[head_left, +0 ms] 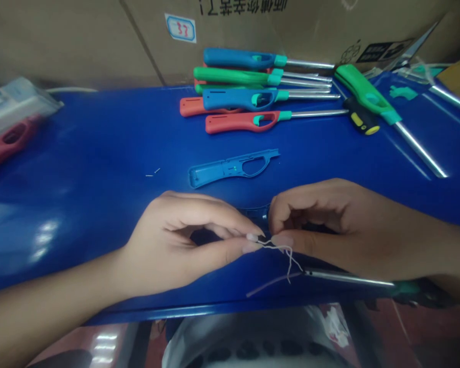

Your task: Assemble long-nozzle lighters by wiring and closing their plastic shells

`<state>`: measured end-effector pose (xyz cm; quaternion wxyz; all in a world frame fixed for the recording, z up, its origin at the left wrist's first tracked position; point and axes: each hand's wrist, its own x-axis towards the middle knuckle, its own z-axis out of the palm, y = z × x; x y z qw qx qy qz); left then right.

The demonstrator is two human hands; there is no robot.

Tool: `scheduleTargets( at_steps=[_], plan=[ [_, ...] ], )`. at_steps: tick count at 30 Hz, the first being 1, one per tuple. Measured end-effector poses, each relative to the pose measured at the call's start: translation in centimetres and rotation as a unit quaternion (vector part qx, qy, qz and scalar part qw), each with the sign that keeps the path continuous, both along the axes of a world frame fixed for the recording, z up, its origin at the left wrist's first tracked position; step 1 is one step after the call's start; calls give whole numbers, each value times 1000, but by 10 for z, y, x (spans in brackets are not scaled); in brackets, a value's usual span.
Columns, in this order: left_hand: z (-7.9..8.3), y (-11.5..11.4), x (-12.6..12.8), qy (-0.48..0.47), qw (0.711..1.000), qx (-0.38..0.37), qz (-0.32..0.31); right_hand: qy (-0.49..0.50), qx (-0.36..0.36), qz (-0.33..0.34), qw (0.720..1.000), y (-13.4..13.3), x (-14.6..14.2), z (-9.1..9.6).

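One left hand (170, 245), one right hand (352, 240), both narrow around white wire (278, 247), two tiny screws (149, 176) beyond

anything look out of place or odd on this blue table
Mainly the green lighter at right: it lies slanted beside a screwdriver, while the piled lighters lie roughly parallel. Two tiny metal pieces, perhaps screws, lie loose left of the blue shell half. Nothing looks spilled.

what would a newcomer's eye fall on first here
Probably the cluster of long-nosed red, green and blue plastic lighters along the back of the glossy blue table. Next, front and centre, the bare left hand and right hand, pinching thin white wires.
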<state>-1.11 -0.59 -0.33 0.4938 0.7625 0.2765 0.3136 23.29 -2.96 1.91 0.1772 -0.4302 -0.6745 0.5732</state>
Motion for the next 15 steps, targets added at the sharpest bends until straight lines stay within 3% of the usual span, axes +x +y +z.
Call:
scheduleTargets(
  at_steps=[5, 10, 15],
  plan=[
    [-1, 0, 1, -5, 1000, 4, -7, -1, -9, 10, 1000, 1, -1, 1],
    [-4, -3, 0, -7, 1000, -9, 26, 13, -26, -51, 998, -2, -3, -3],
    [-4, -3, 1, -8, 999, -9, 37, -25, 141, -35, 989, -9, -4, -10]
  ],
)
